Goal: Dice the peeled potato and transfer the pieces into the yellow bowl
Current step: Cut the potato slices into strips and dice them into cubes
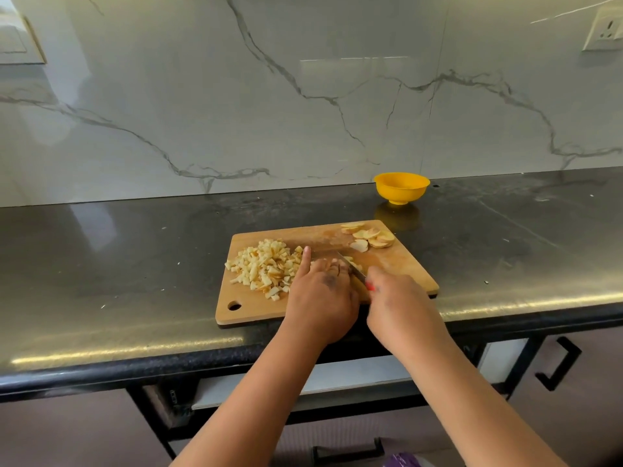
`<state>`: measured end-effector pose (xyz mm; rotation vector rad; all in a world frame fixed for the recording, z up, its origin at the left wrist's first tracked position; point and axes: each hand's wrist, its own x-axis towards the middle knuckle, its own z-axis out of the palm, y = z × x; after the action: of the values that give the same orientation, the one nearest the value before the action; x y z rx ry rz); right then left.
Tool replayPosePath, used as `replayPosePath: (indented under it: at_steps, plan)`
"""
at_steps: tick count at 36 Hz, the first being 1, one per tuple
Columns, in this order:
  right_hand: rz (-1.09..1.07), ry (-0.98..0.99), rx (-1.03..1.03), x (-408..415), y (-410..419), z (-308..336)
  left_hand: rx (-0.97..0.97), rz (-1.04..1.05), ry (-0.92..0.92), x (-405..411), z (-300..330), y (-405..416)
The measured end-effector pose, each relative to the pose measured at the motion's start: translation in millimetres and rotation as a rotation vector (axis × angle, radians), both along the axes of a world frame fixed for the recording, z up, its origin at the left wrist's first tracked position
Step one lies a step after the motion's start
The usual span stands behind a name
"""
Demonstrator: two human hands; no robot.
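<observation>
Left hand (320,291) pins potato strips, forefinger out, right hand (397,298) grips the red-handled steel knife (352,266) mid-chop; pale diced heap (266,267) left of them, round slices (369,235) uncut beyond, small yellow plastic bowl (401,187) farther back, seemingly unfilled.

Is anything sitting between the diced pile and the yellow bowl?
Only the potato slices on the cutting board's far right corner, partly between the diced pile and the yellow bowl; the counter beyond looks bare.

1 cutting board (256,311), 1 yellow bowl (401,188), 1 knife (352,266), 2 hands, approx 6 potato slices (371,235), 1 diced pile (266,266)
</observation>
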<state>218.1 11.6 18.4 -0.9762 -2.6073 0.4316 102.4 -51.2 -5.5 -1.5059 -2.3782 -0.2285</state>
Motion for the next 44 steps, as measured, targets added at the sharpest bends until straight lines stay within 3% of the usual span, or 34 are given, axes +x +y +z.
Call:
replayPosePath:
  at_steps: [10, 21, 31, 44]
  plan:
    - [0.013, 0.129, 0.073, 36.4, 15.1, 12.7, 0.084, 0.039, -0.170, -0.4, -4.3, -5.4]
    - [0.073, 0.148, 0.081, 14.2, 10.5, -8.0, 0.165, 0.004, -0.136, -2.8, -11.2, -6.1]
    - [0.074, 0.007, 0.045, -17.0, 10.7, 6.6, 0.229, -0.038, -0.103, -5.5, -17.4, -3.0]
    - [0.090, 0.140, -0.021, 18.0, 27.3, -17.1, 0.156, 0.004, -0.172, -1.2, -5.2, -8.2]
